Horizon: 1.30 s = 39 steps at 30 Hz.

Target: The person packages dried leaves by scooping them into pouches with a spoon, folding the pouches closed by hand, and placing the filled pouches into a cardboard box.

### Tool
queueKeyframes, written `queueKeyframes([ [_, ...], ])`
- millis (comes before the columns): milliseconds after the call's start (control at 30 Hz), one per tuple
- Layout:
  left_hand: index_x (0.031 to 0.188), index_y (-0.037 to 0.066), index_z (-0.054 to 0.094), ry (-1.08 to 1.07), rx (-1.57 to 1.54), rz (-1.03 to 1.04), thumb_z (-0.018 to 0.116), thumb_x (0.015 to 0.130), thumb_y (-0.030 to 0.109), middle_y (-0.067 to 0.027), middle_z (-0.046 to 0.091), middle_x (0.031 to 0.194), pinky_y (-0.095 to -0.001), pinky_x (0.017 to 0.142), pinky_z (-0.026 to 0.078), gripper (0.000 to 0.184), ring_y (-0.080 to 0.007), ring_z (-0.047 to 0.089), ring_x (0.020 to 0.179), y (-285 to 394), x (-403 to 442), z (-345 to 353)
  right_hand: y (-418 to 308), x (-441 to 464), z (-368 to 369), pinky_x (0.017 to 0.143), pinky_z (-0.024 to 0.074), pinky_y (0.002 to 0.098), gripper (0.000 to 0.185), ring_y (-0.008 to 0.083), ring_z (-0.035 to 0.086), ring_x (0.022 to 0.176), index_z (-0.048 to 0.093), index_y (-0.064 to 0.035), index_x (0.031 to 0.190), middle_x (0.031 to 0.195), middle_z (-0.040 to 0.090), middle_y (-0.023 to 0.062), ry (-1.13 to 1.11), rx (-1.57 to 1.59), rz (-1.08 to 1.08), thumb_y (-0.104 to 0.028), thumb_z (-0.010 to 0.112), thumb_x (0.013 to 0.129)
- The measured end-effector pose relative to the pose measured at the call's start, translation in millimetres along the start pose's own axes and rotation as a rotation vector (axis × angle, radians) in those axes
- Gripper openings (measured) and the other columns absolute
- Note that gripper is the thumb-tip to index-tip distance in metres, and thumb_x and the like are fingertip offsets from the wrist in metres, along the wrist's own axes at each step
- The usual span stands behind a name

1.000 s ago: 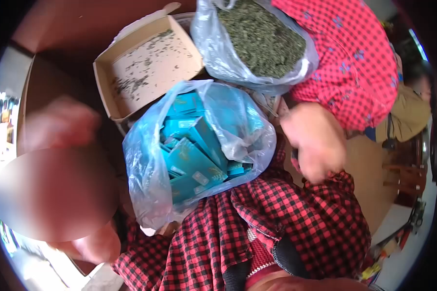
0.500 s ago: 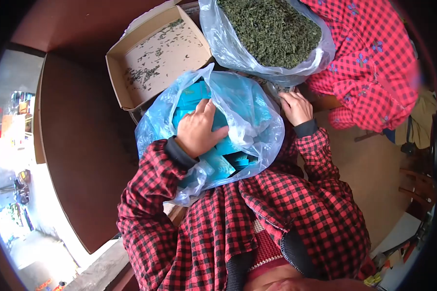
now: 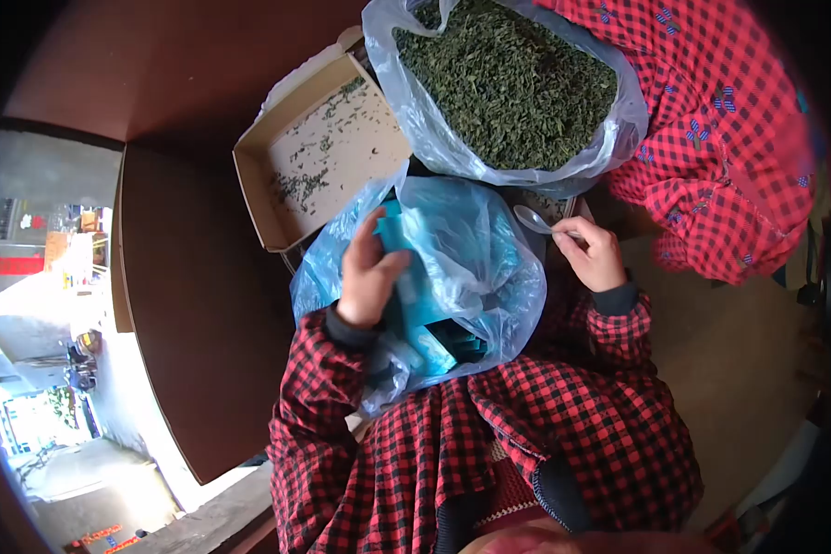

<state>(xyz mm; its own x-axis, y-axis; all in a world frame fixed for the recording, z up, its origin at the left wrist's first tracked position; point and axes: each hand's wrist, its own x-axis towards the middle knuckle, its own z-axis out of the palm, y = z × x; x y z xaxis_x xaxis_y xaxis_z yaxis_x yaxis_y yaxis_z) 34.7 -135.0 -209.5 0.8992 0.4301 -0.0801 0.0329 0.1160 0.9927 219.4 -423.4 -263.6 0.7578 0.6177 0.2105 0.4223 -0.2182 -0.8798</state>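
Observation:
A clear plastic bag [image 3: 503, 268] full of teal packets [image 3: 417, 309] rests in front of my body. Over its left side is my left hand [image 3: 367, 282], thumb and fingers apart, fingertips close to the upper packets. Nothing shows between those fingers, though they are slightly blurred. To the right of the bag, my right hand [image 3: 593, 254] pinches the handle of a small spoon [image 3: 532, 221]. The spoon's bowl points left, just beyond the bag's upper right edge. Past it stands an open plastic bag [image 3: 392, 88] of dried green leaves [image 3: 508, 83].
A shallow cardboard box [image 3: 258, 198] with scattered leaf bits lies at the upper left. A brown panel [image 3: 198, 305] rises on the left. Red checked clothing [image 3: 711, 175] with blue bows, seemingly another person's, borders the leaf bag at the upper right.
My left hand has lifted off the packets, and its fingers have turned upward. My right hand has drawn back from the leaf bag's lower edge, and the spoon now shows. The whole view has shifted.

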Motion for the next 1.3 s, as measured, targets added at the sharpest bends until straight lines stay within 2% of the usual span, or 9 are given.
queueKeyframes([
  [100, 0.137, -0.002, 0.045, 0.179, -0.111, -0.06, 0.061, 0.091, -0.003, -0.0088, 0.064, 0.115, -0.0286, 0.088, 0.05, 0.049, -0.0164, 0.062, 0.102, 45.0, -14.2, -9.5, -30.3, 3.1, -12.8, 0.072, 0.0531, 0.0292, 0.014, 0.0142, 0.066, 0.079, 0.066, 0.0028, 0.106, 0.09, 0.068, 0.007, -0.024, 0.223, 0.033, -0.006, 0.06, 0.098],
  [200, 0.128, -0.001, 0.052, 0.145, -0.084, 0.276, 0.06, 0.095, -0.001, -0.0082, 0.066, 0.113, -0.0259, 0.085, 0.048, 0.034, -0.0127, 0.061, 0.098, 70.3, -27.4, 12.2, -64.7, 14.0, -10.3, 0.075, 0.053, 0.0289, 0.016, 0.0134, 0.065, 0.079, 0.065, 0.0045, 0.109, 0.09, 0.067, 0.0065, -0.028, 0.456, 0.056, -0.006, 0.056, 0.1],
  [333, 0.121, 0.0, 0.055, 0.115, -0.102, 0.296, 0.058, 0.098, 0.002, -0.0088, 0.066, 0.112, -0.0277, 0.084, 0.05, 0.023, -0.0135, 0.062, 0.096, 68.7, -20.5, 60.2, -100.3, 32.6, 23.2, 0.078, 0.052, 0.028, 0.019, 0.0141, 0.065, 0.081, 0.064, 0.0048, 0.113, 0.093, 0.067, 0.0086, 0.05, 0.541, -0.176, -0.004, 0.053, 0.101],
  [400, 0.126, 0.0, 0.052, 0.122, -0.281, 0.215, 0.055, 0.098, 0.003, -0.0142, 0.066, 0.117, -0.0386, 0.094, 0.052, 0.028, -0.0266, 0.065, 0.11, 63.1, -8.7, 70.0, -108.4, 35.3, 38.6, 0.08, 0.0518, 0.0289, 0.02, 0.0156, 0.065, 0.083, 0.064, 0.005, 0.114, 0.095, 0.068, 0.0095, 0.091, 0.478, -0.238, -0.006, 0.056, 0.1],
  [567, 0.123, 0.0, 0.054, 0.07, -0.607, 0.213, 0.058, 0.098, 0.003, -0.0123, 0.065, 0.119, -0.0332, 0.098, 0.048, 0.026, -0.0188, 0.062, 0.109, 69.4, 1.5, 80.6, -109.5, 30.8, 52.3, 0.081, 0.0518, 0.0321, 0.023, 0.0195, 0.065, 0.088, 0.064, 0.0041, 0.114, 0.097, 0.067, 0.0111, 0.156, 0.304, -0.407, -0.007, 0.064, 0.095],
  [833, 0.139, 0.0, 0.047, -0.103, -0.319, 0.16, 0.058, 0.098, 0.002, -0.0114, 0.062, 0.128, -0.0346, 0.105, 0.043, 0.042, -0.0181, 0.059, 0.117, 68.1, -11.1, 80.5, -96.5, 29.6, 55.7, 0.08, 0.0513, 0.035, 0.021, 0.0267, 0.067, 0.087, 0.069, -0.0019, 0.105, 0.097, 0.07, 0.0113, 0.09, 0.244, -0.325, -0.001, 0.071, 0.084],
  [933, 0.145, 0.0, 0.043, -0.271, 0.202, 0.311, 0.059, 0.098, 0.003, -0.01, 0.061, 0.129, -0.0321, 0.104, 0.042, 0.05, -0.0168, 0.057, 0.118, 70.3, -9.6, 76.0, -97.1, 27.9, 64.3, 0.083, 0.0504, 0.0358, 0.016, 0.026, 0.067, 0.088, 0.068, -0.0008, 0.1, 0.097, 0.069, 0.0107, 0.108, 0.208, -0.402, 0.002, 0.07, 0.083],
  [1100, 0.144, 0.0, 0.045, -0.151, 0.114, 0.202, 0.058, 0.099, 0.007, -0.0083, 0.061, 0.126, -0.0321, 0.1, 0.043, 0.047, -0.0188, 0.057, 0.117, 54.5, -12.7, 73.8, -101.8, 29.4, 53.4, 0.085, 0.0492, 0.0394, 0.014, 0.0272, 0.065, 0.089, 0.068, -0.0007, 0.096, 0.092, 0.067, 0.0097, 0.103, 0.094, -0.497, 0.003, 0.068, 0.082],
  [1300, 0.144, 0.001, 0.044, -0.018, 0.278, 0.334, 0.063, 0.093, -0.001, -0.0088, 0.062, 0.123, -0.0336, 0.098, 0.046, 0.055, -0.0188, 0.058, 0.114, 51.3, -11.0, 72.9, -128.2, 28.7, 32.2, 0.084, 0.0491, 0.0415, 0.017, 0.028, 0.063, 0.086, 0.068, -0.0019, 0.1, 0.089, 0.067, 0.0097, 0.275, 0.063, -0.548, -0.001, 0.069, 0.083],
])
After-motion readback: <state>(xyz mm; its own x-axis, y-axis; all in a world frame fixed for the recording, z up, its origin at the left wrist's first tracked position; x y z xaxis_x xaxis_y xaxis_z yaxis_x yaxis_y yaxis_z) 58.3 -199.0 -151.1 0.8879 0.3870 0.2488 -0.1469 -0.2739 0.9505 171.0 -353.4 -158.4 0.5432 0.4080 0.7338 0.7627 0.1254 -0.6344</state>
